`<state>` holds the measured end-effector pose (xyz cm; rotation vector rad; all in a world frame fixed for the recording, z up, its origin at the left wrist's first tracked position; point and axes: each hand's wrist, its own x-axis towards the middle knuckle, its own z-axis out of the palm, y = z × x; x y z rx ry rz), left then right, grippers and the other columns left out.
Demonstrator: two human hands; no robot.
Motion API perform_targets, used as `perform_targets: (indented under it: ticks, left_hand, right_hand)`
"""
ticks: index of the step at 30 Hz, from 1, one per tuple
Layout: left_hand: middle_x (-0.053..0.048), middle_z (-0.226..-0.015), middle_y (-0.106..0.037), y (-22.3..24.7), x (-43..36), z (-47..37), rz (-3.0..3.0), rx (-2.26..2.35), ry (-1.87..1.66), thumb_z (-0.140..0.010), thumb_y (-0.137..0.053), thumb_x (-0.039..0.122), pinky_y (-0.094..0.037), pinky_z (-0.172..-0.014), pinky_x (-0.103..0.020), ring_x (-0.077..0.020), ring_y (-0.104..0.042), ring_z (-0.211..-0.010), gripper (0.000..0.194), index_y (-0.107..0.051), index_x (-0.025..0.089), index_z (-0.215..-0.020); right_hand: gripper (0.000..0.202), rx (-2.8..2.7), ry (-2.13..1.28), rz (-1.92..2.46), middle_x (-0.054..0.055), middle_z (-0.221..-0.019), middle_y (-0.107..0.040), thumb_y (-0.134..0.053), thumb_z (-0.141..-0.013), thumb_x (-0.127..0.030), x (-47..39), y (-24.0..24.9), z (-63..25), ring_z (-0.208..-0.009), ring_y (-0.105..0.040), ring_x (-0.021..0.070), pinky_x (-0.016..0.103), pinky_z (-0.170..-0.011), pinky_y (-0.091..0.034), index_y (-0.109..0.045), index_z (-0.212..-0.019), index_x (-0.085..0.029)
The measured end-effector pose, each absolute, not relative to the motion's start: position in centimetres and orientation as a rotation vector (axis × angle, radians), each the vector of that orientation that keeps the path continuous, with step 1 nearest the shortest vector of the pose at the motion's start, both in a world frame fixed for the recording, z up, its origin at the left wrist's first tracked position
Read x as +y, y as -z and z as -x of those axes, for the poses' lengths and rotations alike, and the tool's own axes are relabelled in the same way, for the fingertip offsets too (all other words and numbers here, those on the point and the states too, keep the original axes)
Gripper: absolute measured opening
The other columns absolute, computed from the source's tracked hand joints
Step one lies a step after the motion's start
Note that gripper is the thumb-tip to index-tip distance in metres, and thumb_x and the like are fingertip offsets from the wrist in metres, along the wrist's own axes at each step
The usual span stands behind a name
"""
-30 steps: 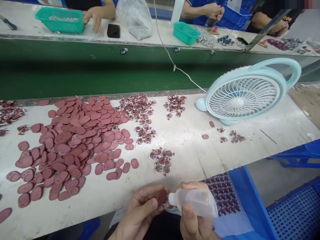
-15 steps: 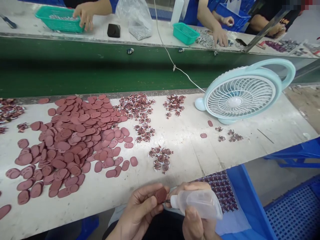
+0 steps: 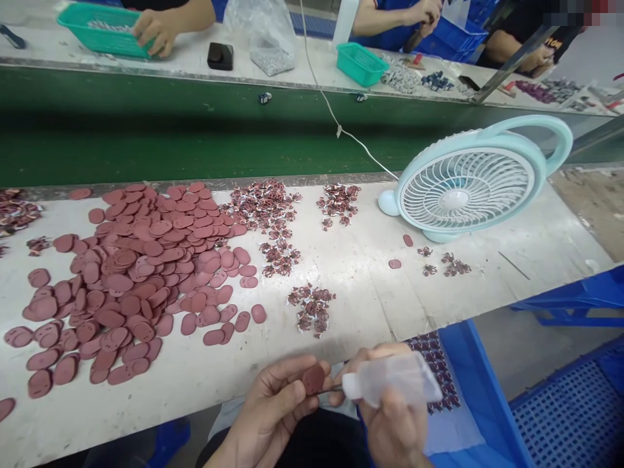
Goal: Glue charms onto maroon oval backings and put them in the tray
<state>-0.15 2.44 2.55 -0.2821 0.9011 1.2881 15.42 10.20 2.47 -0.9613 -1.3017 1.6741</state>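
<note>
My left hand (image 3: 273, 406) pinches a reddish-brown oval piece (image 3: 313, 379) between thumb and fingers, just past the table's front edge. My right hand (image 3: 390, 416) is wrapped round a translucent squeeze bottle (image 3: 400, 380) with a white cap and a thin dark tip. That tip points left and lies close to the oval piece; whether they touch I cannot tell. A big heap of similar oval pieces (image 3: 141, 260) covers the left of the white table (image 3: 341, 351). Small brown-and-white figure parts (image 3: 312, 309) lie in clusters near the middle.
A pale blue fan (image 3: 468, 182) stands at the right, its white cord running back. Below the table's front edge, a blue tray (image 3: 487, 390) holds rows of small dark parts. Across the green belt (image 3: 195, 146), other people's hands work among green baskets (image 3: 361, 64).
The bottle has shifted right, and its tip sits a little farther from the oval piece. My left hand holds nearly still. Across the belt, a person's hands have lifted from the grey parts.
</note>
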Motion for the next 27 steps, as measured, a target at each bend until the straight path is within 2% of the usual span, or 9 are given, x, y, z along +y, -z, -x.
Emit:
perform_targets:
  ticks: [3,6,10,13,16,19,21,24,27]
  left_hand:
    - [-0.012,-0.11,-0.085,-2.7,2.4,0.3,0.261,0.889,-1.3,-0.068,-0.102,0.036,-0.063,-0.076,-0.02,-0.0214,-0.081,-0.093,0.039,-0.086,0.02,-0.099]
    - [-0.012,-0.111,-0.085,-2.6,2.3,0.4,0.256,0.885,-1.306,-0.068,-0.102,0.036,-0.063,-0.074,-0.02,-0.0203,-0.081,-0.088,0.038,-0.087,0.021,-0.099]
    - [-0.012,-0.11,-0.085,-2.3,2.3,0.5,0.283,0.871,-1.342,-0.067,-0.103,0.033,-0.062,-0.07,-0.018,-0.0149,-0.078,-0.077,0.037,-0.087,0.021,-0.098]
    - [-0.012,-0.112,-0.085,-2.2,2.3,0.7,0.318,0.91,-1.362,-0.066,-0.103,0.031,-0.063,-0.069,-0.018,-0.0148,-0.077,-0.077,0.038,-0.087,0.019,-0.099]
    - [-0.014,-0.116,-0.084,-2.2,2.1,1.4,0.348,0.964,-1.393,-0.066,-0.103,0.028,-0.064,-0.069,-0.018,-0.0166,-0.078,-0.079,0.041,-0.086,0.018,-0.101]
    - [-0.014,-0.114,-0.084,-2.4,1.9,2.0,0.368,0.998,-1.417,-0.062,-0.105,0.026,-0.064,-0.068,-0.017,-0.0168,-0.078,-0.078,0.043,-0.087,0.018,-0.1]
    - [-0.014,-0.113,-0.084,-2.5,1.8,2.3,0.377,1.021,-1.414,-0.061,-0.105,0.026,-0.064,-0.068,-0.017,-0.0163,-0.077,-0.077,0.043,-0.087,0.018,-0.099]
    - [-0.015,-0.111,-0.084,-2.5,1.6,2.3,0.38,1.048,-1.392,-0.059,-0.106,0.028,-0.064,-0.068,-0.018,-0.0167,-0.078,-0.076,0.046,-0.087,0.017,-0.099]
    - [-0.015,-0.11,-0.085,-2.5,1.4,2.2,0.367,1.07,-1.39,-0.057,-0.107,0.031,-0.064,-0.067,-0.018,-0.0179,-0.079,-0.077,0.048,-0.087,0.017,-0.099]
  right_hand:
    - [0.029,-0.71,-1.956,0.905,-0.005,-0.067,-0.064,-0.055,-0.101,-0.056,13.7,-3.4,-15.0,-0.044,-0.062,0.0139,0.022,-0.037,-0.053,-0.064,-0.109,-0.03]
    - [0.033,-0.39,-2.186,0.842,-0.005,-0.067,-0.057,-0.059,-0.101,-0.05,17.9,-1.7,-15.6,-0.05,-0.058,0.0075,0.009,-0.036,-0.045,-0.069,-0.104,-0.019]
    - [0.03,-0.428,-2.295,0.605,-0.007,-0.07,-0.049,-0.062,-0.103,-0.047,21.0,1.7,-16.7,-0.055,-0.052,0.0033,0.001,-0.038,-0.038,-0.07,-0.11,-0.019]
    - [0.042,-0.447,-2.269,0.568,-0.008,-0.07,-0.047,-0.056,-0.104,-0.059,20.3,1.9,-17.2,-0.052,-0.046,0.0024,-0.001,-0.035,-0.03,-0.069,-0.115,-0.021]
    - [0.055,-0.717,-2.149,0.727,-0.008,-0.067,-0.046,-0.041,-0.105,-0.069,18.3,0.3,-17.4,-0.043,-0.036,0.0041,0.004,-0.027,-0.024,-0.069,-0.112,-0.023]
    - [0.026,-1.272,-1.878,0.975,-0.006,-0.068,-0.055,-0.059,-0.105,-0.047,16.8,-0.7,-16.8,-0.043,-0.045,0.0067,0.012,-0.033,-0.039,-0.073,-0.103,-0.025]
    - [0.011,-1.751,-1.578,1.038,0.001,-0.083,-0.067,-0.066,-0.101,-0.026,16.7,-0.7,-16.0,-0.062,-0.063,0.0124,0.02,-0.052,-0.057,-0.076,-0.106,-0.025]
    - [0.031,-2.431,-1.017,0.88,0.012,-0.115,-0.071,-0.055,-0.1,-0.011,17.5,0.0,-15.0,-0.101,-0.071,0.0244,0.038,-0.085,-0.065,-0.075,-0.12,-0.024]
    - [0.035,-2.688,-0.805,0.734,0.015,-0.121,-0.068,-0.051,-0.097,-0.006,18.1,0.4,-14.9,-0.109,-0.07,0.0282,0.043,-0.087,-0.066,-0.072,-0.122,-0.02]
